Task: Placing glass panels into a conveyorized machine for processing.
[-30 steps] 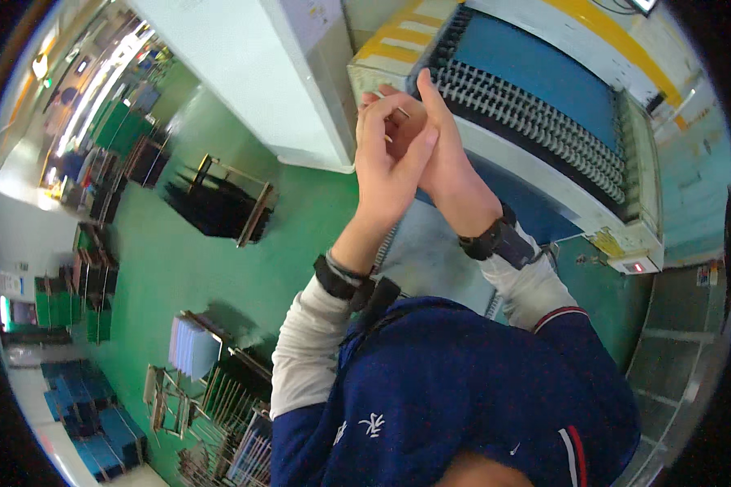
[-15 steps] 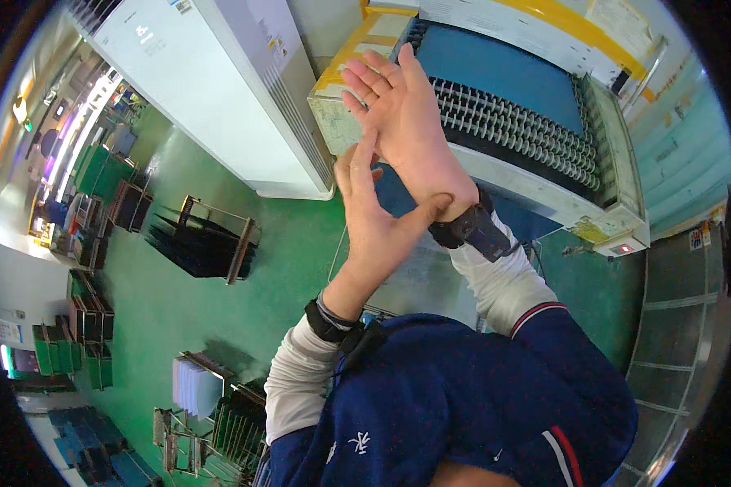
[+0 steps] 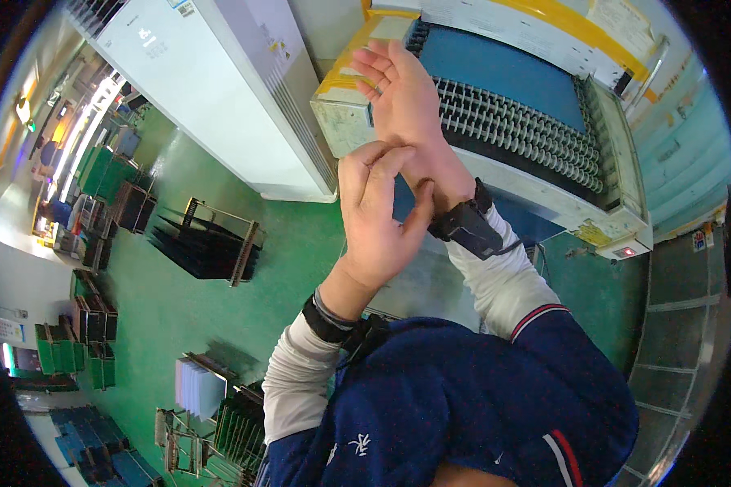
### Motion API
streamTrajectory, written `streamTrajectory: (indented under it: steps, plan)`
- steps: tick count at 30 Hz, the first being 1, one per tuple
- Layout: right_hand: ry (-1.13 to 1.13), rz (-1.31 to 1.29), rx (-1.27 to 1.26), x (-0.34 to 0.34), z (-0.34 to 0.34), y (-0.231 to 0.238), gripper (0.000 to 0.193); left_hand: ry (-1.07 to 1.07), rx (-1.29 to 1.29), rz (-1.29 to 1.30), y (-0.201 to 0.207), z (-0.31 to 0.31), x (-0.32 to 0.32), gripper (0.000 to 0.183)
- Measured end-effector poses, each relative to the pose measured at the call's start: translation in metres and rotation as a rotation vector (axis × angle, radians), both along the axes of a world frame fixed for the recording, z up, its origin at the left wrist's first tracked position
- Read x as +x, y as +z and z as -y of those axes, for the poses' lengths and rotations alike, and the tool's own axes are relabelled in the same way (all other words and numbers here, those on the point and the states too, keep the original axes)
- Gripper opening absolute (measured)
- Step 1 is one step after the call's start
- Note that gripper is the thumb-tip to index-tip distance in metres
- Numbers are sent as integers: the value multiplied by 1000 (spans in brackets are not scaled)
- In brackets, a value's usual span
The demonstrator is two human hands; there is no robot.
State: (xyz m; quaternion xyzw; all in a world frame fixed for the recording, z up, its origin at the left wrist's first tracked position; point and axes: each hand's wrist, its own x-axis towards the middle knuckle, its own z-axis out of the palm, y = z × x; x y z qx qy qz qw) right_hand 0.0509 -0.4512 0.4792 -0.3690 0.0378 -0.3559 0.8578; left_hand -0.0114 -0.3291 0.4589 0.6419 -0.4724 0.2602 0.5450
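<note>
My right hand [image 3: 406, 93] is held up palm-side toward me, its fingers loosely bent and apart, a ring on one of them. Nothing is in it. Bent fingers and the thumb of my left hand [image 3: 374, 215] press on the inner side of my right wrist [image 3: 440, 174], just above a black strapped device [image 3: 473, 231]. Another black strap [image 3: 329, 322] goes round my left wrist. Both hands are in front of a roller machine [image 3: 516, 126] with rows of pale discs and a blue surface [image 3: 503, 77].
A tall white cabinet [image 3: 211, 97] stands left of the machine. On the green floor [image 3: 292, 252] are a rack of dark panels [image 3: 203, 247] and, lower down, a rack with pale sheets [image 3: 199, 390]. Grey framed panels [image 3: 674, 341] line the right side.
My left fingers have drawn back from the right palm and bent onto the inner wrist; the thumb has shifted off the strap's edge. My right hand has turned slightly, its fingers more curled.
</note>
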Motion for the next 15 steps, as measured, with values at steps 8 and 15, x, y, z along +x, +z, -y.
streamTrajectory:
  steps: [8,15]
  plan:
    - [-28,-118,-23,9,4,-7,31,-83,81,111,-7,-3,14,26]
    - [29,-230,28,10,-6,-14,24,-53,123,167,-1,-10,37,21]
